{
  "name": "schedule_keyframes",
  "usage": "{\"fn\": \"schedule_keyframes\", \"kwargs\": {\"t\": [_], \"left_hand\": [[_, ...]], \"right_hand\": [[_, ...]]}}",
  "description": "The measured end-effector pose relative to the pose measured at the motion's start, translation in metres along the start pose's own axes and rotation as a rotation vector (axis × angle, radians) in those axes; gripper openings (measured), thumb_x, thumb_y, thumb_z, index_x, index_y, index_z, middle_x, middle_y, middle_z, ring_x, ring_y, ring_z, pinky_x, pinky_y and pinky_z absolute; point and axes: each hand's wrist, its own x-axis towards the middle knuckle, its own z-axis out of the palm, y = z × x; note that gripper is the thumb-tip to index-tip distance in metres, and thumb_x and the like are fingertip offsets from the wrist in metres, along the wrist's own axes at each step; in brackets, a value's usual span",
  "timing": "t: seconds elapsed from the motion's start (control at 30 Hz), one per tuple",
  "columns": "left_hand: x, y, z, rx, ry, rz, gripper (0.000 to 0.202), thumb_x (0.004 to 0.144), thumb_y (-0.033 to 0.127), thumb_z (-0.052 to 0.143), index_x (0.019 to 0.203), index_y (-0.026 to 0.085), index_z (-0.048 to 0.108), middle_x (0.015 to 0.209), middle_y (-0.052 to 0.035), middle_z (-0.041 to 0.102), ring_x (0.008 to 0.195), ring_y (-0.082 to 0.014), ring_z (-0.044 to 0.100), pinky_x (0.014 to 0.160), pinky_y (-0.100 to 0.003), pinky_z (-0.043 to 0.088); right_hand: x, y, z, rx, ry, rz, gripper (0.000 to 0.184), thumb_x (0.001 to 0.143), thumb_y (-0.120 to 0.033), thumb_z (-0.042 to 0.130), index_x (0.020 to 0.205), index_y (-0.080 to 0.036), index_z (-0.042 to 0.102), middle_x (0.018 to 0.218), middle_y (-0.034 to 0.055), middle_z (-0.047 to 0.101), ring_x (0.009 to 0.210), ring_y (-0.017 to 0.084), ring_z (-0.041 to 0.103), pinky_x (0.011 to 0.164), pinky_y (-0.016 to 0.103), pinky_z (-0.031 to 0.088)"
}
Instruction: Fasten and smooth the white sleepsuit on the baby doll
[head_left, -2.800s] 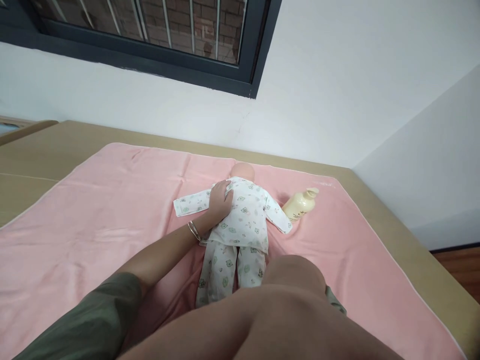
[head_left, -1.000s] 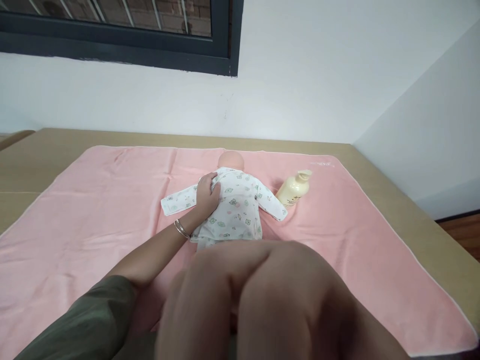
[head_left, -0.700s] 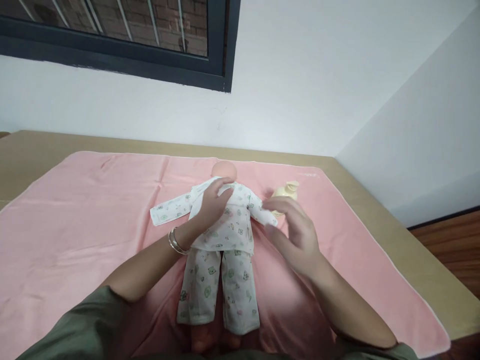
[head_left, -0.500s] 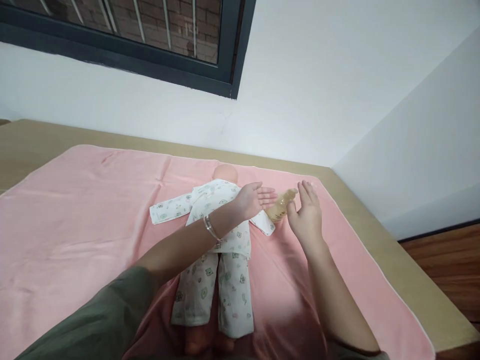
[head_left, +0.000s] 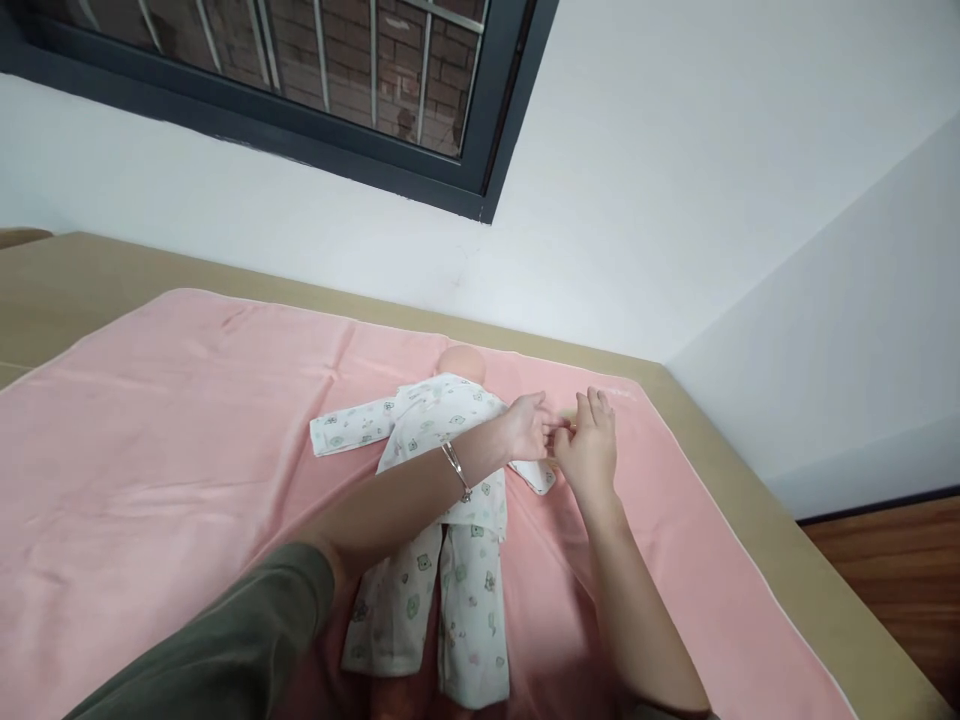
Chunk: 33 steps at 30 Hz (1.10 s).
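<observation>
My left hand (head_left: 529, 426) reaches across the doll (head_left: 446, 415), palm turned up and fingers loosely curled, with nothing seen in it. Its fingertips meet my right hand (head_left: 590, 445), which is upright with its fingers stretched out and thumb side toward the left. The doll lies on the pink blanket in a white patterned top and trousers (head_left: 474, 615), its bald head (head_left: 461, 362) away from me. A yellowish bottle (head_left: 568, 413) is almost wholly hidden behind my hands. One sleeve (head_left: 534, 475) lies just below them.
The pink blanket (head_left: 217, 430) covers most of a wooden table (head_left: 750, 500). A white wall (head_left: 600, 200) with a dark-framed, barred window (head_left: 480, 190) rises at the back. Brown wood panelling (head_left: 885, 570) stands at the right.
My right hand has moved left until it meets my left hand. The left fingers have curled from nearly straight. The bottle, plainly visible before, is now mostly covered.
</observation>
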Motion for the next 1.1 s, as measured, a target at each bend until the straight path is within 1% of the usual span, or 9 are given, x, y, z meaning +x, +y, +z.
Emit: {"fn": "schedule_keyframes", "kwargs": {"t": [0.13,0.2,0.27,0.33,0.47,0.7,0.83,0.97,1.1], "left_hand": [[-0.012,-0.010,-0.018,0.085,0.024,-0.098,0.052,0.092,0.050,0.035,0.118,0.008,0.052,0.112,-0.0207,0.064,0.097,-0.0297,0.064,0.088,-0.048,0.050],[-0.020,-0.014,-0.027,0.124,0.084,-0.092,0.053,0.090,0.050,0.039,0.122,0.008,0.048,0.117,-0.0223,0.061,0.100,-0.0304,0.064,0.093,-0.050,0.047],[-0.030,-0.015,-0.034,0.138,0.102,-0.065,0.055,0.089,0.049,0.041,0.126,0.008,0.044,0.122,-0.0237,0.058,0.103,-0.0307,0.063,0.095,-0.051,0.045],[-0.044,-0.014,-0.040,0.131,0.081,-0.044,0.057,0.089,0.049,0.042,0.129,0.009,0.041,0.125,-0.0239,0.056,0.104,-0.0306,0.063,0.095,-0.050,0.045],[-0.082,-0.009,-0.047,0.109,0.013,-0.007,0.058,0.089,0.050,0.042,0.130,0.009,0.041,0.127,-0.0242,0.055,0.104,-0.0294,0.063,0.094,-0.045,0.047],[-0.139,0.009,-0.050,0.065,-0.020,0.114,0.056,0.090,0.052,0.039,0.129,0.012,0.043,0.130,-0.0233,0.054,0.112,-0.0295,0.061,0.095,-0.045,0.046],[-0.157,0.018,-0.044,0.065,0.061,0.214,0.051,0.090,0.050,0.041,0.124,0.013,0.049,0.135,-0.0212,0.051,0.124,-0.0293,0.052,0.103,-0.044,0.040],[-0.163,0.013,-0.040,0.053,0.133,0.340,0.044,0.087,0.048,0.049,0.116,0.016,0.055,0.141,-0.0154,0.047,0.136,-0.0239,0.039,0.112,-0.036,0.030],[-0.153,0.001,-0.042,-0.033,0.156,0.477,0.027,0.083,0.042,0.056,0.098,0.019,0.061,0.118,-0.0090,0.064,0.123,-0.0229,0.053,0.104,-0.032,0.040]], "right_hand": [[-0.020,0.003,0.009,0.236,0.192,0.137,0.062,0.078,-0.022,0.041,0.139,-0.009,0.037,0.150,0.0193,0.029,0.141,0.028,0.022,0.109,0.051,0.030],[-0.030,0.004,0.012,0.246,0.244,0.185,0.050,0.081,-0.027,0.041,0.128,-0.009,0.047,0.145,0.0207,0.034,0.136,0.028,0.032,0.107,0.049,0.033],[-0.036,0.002,0.013,0.157,0.200,0.145,0.037,0.085,-0.032,0.041,0.110,-0.010,0.058,0.143,0.0215,0.036,0.134,0.031,0.032,0.106,0.051,0.032],[-0.039,-0.004,0.012,0.019,0.152,0.087,0.035,0.088,-0.034,0.040,0.098,-0.009,0.062,0.146,0.0225,0.031,0.138,0.035,0.022,0.106,0.056,0.029],[-0.041,-0.016,0.003,-0.217,0.137,0.073,0.040,0.088,-0.036,0.039,0.094,-0.007,0.066,0.149,0.0233,0.027,0.140,0.043,0.008,0.104,0.065,0.021],[-0.030,-0.014,-0.022,-0.368,0.151,0.143,0.056,0.089,-0.045,0.031,0.110,-0.006,0.066,0.143,0.0275,0.035,0.132,0.045,0.030,0.094,0.065,0.034],[-0.020,-0.045,-0.030,-0.320,0.120,0.004,0.055,0.091,-0.043,0.028,0.107,-0.008,0.067,0.141,0.0256,0.040,0.129,0.043,0.037,0.093,0.065,0.035],[-0.017,-0.092,-0.030,-0.181,-0.007,-0.210,0.040,0.091,-0.038,0.038,0.101,-0.016,0.069,0.132,0.0190,0.052,0.122,0.040,0.047,0.094,0.063,0.039],[-0.025,-0.141,-0.019,0.039,-0.083,-0.526,0.038,0.084,-0.021,0.045,0.116,-0.019,0.065,0.135,0.0129,0.052,0.122,0.035,0.050,0.094,0.057,0.046]]}}
